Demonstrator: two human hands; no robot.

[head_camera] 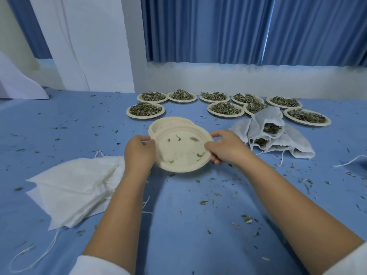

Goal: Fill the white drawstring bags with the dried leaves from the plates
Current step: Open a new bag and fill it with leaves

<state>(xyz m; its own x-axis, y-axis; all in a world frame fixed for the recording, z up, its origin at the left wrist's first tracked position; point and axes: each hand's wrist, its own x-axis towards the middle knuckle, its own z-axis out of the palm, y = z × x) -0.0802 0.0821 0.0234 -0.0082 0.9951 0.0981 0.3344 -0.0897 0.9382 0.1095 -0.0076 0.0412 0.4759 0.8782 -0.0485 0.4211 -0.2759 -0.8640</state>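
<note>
Blue pleated curtains [218, 28] hang across the back, and below them the counter [188, 225], covered in blue cloth, carries everything you are working with. To your left lies a flat stack of empty white drawstring bags [73, 187], with one loose string loop [29, 255] trailing toward the near edge. To your right sits a heap of filled bags [274, 135], their mouths open toward you so that dried leaves show inside. Along the far side of the counter stand nine full plates [145, 116] heaped with dried leaves, in two loose rows; one of them is partly hidden behind the filled bags. In the middle, in front of you, you hold a pale paper plate [178, 147], its far edge overlapping a small stack of empty plates [168, 122] just behind it. Your left hand [139, 153] grips the plate's left rim, fingers curled over the edge, and your right hand [226, 147] pinches the right rim the same way. Only a few leaf scraps [194, 138] lie on the held plate. Leaf crumbs [246, 218] are scattered over the blue cloth all around.
</note>
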